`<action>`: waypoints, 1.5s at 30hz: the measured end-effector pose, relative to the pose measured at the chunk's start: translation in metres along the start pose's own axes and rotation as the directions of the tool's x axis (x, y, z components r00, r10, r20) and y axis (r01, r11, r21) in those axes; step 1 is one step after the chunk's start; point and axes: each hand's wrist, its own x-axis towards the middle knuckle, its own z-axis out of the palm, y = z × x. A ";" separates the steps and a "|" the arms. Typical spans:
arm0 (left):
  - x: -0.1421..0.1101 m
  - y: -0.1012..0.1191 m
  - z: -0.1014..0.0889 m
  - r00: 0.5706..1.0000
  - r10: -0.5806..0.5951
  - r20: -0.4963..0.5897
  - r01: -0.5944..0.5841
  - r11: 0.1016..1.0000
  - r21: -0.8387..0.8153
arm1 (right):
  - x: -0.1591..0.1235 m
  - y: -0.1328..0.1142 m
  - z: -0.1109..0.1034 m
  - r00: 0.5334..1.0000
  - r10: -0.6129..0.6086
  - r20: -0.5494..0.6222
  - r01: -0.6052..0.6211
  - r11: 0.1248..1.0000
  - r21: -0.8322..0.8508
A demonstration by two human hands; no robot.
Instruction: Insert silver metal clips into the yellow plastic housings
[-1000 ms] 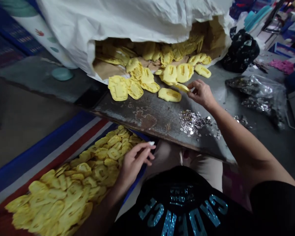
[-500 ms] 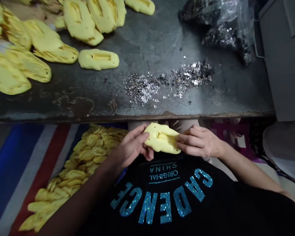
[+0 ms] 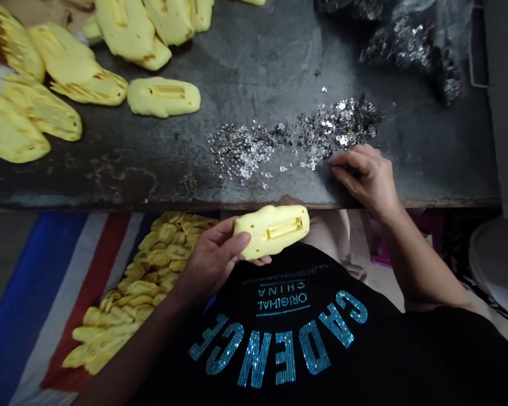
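My left hand (image 3: 211,259) holds a yellow moulded piece (image 3: 271,231) with a rectangular slot, its fingers curled under and behind it, just below the table edge. My right hand (image 3: 366,180) rests on the dark metal tabletop (image 3: 254,73) with its fingers touching the surface. It is next to a heap of silvery sequins (image 3: 338,127) and holds nothing I can see. A second, looser patch of sequins (image 3: 241,151) lies to the left. Several similar yellow pieces (image 3: 163,97) lie on the table at the upper left.
A clear plastic bag of sequins (image 3: 410,42) lies at the top right. Below the table edge, a heap of yellow pieces (image 3: 148,282) sits on a striped blue, white and red sheet (image 3: 46,316). A grey cabinet (image 3: 506,96) stands at the right.
My right hand has let go of the yellow piece and moved up and right onto the table beside the sequins. My left hand alone now holds the piece, which has turned slightly.
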 end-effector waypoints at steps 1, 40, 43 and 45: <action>-0.001 0.000 0.000 1.000 0.004 0.002 -0.004 1.000 -0.010 | 0.007 -0.003 0.003 1.000 -0.011 0.014 0.012 1.000 -0.023; 0.001 -0.002 0.016 0.994 0.098 -0.054 -0.107 0.976 -0.189 | -0.027 -0.049 0.007 0.996 -0.085 -0.010 0.082 0.977 -0.197; -0.001 -0.003 0.020 0.994 0.094 -0.053 -0.102 0.976 -0.192 | -0.029 -0.067 -0.003 0.993 -0.119 0.012 0.120 0.992 -0.050; -0.003 -0.003 0.021 0.994 0.096 -0.043 -0.103 0.975 -0.194 | -0.031 -0.080 -0.008 0.991 -0.133 0.008 0.133 0.991 0.029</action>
